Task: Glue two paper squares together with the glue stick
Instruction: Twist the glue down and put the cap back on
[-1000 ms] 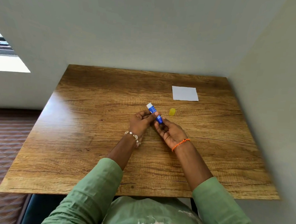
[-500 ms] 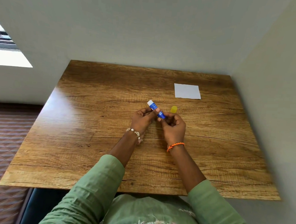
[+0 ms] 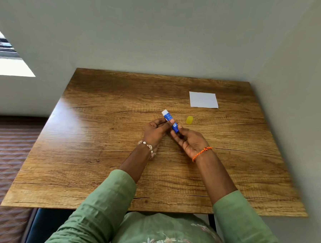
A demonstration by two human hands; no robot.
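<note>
Window [image 3: 3, 57]: seen at the far left edge, bright, beside the pale wall.
Floor [image 3: 3, 150]: a reddish quilted pattern is shown to the left of the table.
Table [image 3: 99, 136]: a wood-grain top, set into the corner of two pale walls.
Left sleeve [image 3: 99, 211]: green cloth, pushed up the forearm.
Left hand [image 3: 155, 131]: raised just above the table, fingers curled inward; the middle of the glue stick is pinched between thumb and fingertips. A beaded bracelet [image 3: 148, 146] is worn at the wrist.
Glue stick [image 3: 170, 121]: a blue barrel with a white end, held tilted, the white end pointing up and away to the left, the lower end met by the right hand. It is held between both hands, near the middle of the table.
Right hand [image 3: 189, 141]: turned palm up, fingers loosely bent; the lower end of the glue stick is nipped by the fingertips. An orange thread band [image 3: 201, 154] is worn at the wrist.
Yellow cap [image 3: 189, 120]: lies on the table just right of the glue stick, apart from both hands.
Paper square [image 3: 203, 99]: white, lies flat at the far right of the table, beyond the cap. Whether a second sheet lies under it cannot be told.
Right sleeve [image 3: 243, 228]: green, at the lower right.
</note>
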